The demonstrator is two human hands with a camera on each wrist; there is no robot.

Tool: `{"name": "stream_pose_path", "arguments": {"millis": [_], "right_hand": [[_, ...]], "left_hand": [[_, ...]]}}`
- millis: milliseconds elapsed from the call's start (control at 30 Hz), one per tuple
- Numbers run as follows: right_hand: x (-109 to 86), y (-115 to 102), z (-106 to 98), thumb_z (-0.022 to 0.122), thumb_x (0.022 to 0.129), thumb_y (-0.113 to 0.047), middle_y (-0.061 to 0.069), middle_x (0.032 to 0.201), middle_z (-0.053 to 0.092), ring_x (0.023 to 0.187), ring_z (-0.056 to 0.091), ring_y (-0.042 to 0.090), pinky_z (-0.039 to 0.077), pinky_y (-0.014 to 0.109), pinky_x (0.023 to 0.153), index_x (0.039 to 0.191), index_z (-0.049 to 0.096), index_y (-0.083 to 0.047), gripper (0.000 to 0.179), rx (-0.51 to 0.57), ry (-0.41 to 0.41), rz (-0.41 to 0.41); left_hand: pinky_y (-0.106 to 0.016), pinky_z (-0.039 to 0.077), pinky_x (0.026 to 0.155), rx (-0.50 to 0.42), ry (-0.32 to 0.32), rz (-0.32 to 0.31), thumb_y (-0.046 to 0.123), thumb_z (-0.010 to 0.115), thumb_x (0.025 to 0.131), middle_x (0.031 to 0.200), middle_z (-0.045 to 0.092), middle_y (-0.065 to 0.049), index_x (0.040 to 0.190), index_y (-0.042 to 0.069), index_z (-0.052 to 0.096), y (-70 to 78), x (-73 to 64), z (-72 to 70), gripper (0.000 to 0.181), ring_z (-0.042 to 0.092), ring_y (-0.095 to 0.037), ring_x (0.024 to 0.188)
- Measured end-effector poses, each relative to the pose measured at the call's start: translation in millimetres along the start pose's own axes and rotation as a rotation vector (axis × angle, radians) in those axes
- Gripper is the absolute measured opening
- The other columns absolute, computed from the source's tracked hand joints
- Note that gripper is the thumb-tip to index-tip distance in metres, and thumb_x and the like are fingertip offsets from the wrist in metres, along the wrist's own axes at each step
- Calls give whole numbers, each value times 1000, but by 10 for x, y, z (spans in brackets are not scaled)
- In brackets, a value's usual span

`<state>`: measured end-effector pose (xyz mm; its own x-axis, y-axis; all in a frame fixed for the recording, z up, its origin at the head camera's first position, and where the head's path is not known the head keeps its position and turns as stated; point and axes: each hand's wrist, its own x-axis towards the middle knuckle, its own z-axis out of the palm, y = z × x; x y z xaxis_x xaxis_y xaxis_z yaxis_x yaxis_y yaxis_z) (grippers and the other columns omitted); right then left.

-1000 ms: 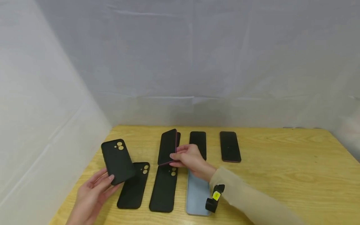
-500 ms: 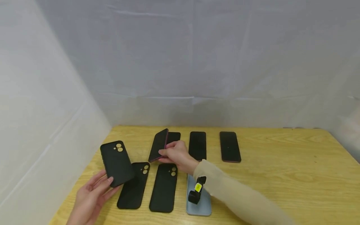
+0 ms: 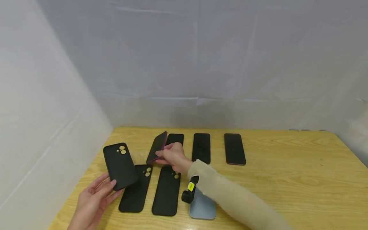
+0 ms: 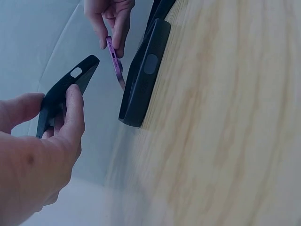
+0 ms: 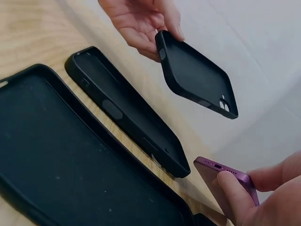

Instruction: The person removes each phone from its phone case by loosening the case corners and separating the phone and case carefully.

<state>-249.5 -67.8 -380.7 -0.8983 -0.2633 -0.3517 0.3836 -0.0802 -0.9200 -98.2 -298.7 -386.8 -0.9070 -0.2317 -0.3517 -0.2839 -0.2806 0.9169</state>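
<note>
My left hand [image 3: 93,199] pinches a black phone case [image 3: 120,166] by its lower corner and holds it raised and tilted, with the hollow side and camera holes facing me. My right hand [image 3: 173,156] grips a purple-edged phone [image 3: 157,147] at its lower right edge. That phone tilts above the table, to the right of the held case and apart from it. In the right wrist view the bottom port of the purple phone [image 5: 225,181] shows between thumb and fingers. Below the hands lie a black case [image 3: 135,191] and another black case [image 3: 166,193].
At the back of the wooden table [image 3: 287,172] lie a dark phone [image 3: 175,138] partly behind the right hand, a second phone [image 3: 201,148] and a third phone [image 3: 235,149]. A light blue case [image 3: 202,206] sits partly under the right forearm. A white sheet [image 3: 184,64] walls the back and left.
My right hand has carried the purple phone leftward, toward the case in my left hand, and its tilt has steepened. The left hand and its case have hardly moved.
</note>
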Motion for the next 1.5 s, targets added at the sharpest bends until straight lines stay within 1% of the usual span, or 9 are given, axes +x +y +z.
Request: {"name": "stream_pose_path", "arguments": {"millis": [167,433,633,700,867,1067,1200,1333,1500], "right_hand": [[53,9,37,75,90,0,19,107,66,89,77,33,65,31,73,114,55,4,31,-12,-1,-12],[105,58,112,75,91,-3,19,106,69,82,78,27,65,30,69,115,59,3,29,-109,24,-52],[132,98,145,75,91,-4,22,115,70,76,78,25,64,31,67,132,56,4,45,-252,24,-128],[140,94,166,75,91,-4,19,108,71,73,77,25,64,30,64,131,58,3,44,-328,17,-158],[184,78,215,75,90,-4,10,81,68,64,75,24,60,27,55,115,65,1,27,-488,5,-221],[218,78,216,76,92,-10,6,72,70,58,73,18,57,23,58,126,61,4,40,-660,-4,-256],[236,72,204,76,93,-13,5,65,71,54,71,15,58,22,63,110,68,3,25,-737,-8,-267],[246,61,202,77,92,-16,4,59,71,52,69,13,58,22,65,95,72,2,19,-788,-2,-275],[252,56,216,77,92,-18,4,57,71,50,68,12,58,21,66,98,72,3,22,-808,5,-251]], "left_hand": [[-30,61,93,-3,9,-4,8,65,101,104,73,17,128,27,50,-12,-2,-5,36,72,-3,102],[-31,60,95,16,23,-24,8,65,101,104,72,18,140,22,40,-12,-2,-39,48,71,-2,103],[-31,60,94,30,35,-28,10,65,101,103,72,18,143,20,39,-37,-11,-66,50,71,-2,103],[-31,60,95,42,41,-40,12,65,101,103,71,19,146,19,36,-33,-16,-64,54,70,-1,103],[-31,60,95,29,41,-35,11,65,101,104,72,19,140,23,42,-25,-22,-71,48,71,-1,103],[-30,61,93,14,31,-16,10,65,101,104,72,18,132,25,46,-51,-29,-79,40,71,-2,102],[-30,61,93,12,33,-23,10,66,101,104,72,18,131,27,47,-53,-35,-70,39,71,-2,103],[-30,60,94,21,49,-51,12,65,101,103,72,19,142,24,41,-33,-44,-57,49,70,-1,103],[-30,60,95,29,57,-69,12,66,101,102,71,20,148,21,36,-14,-52,-45,56,70,0,103]]}}
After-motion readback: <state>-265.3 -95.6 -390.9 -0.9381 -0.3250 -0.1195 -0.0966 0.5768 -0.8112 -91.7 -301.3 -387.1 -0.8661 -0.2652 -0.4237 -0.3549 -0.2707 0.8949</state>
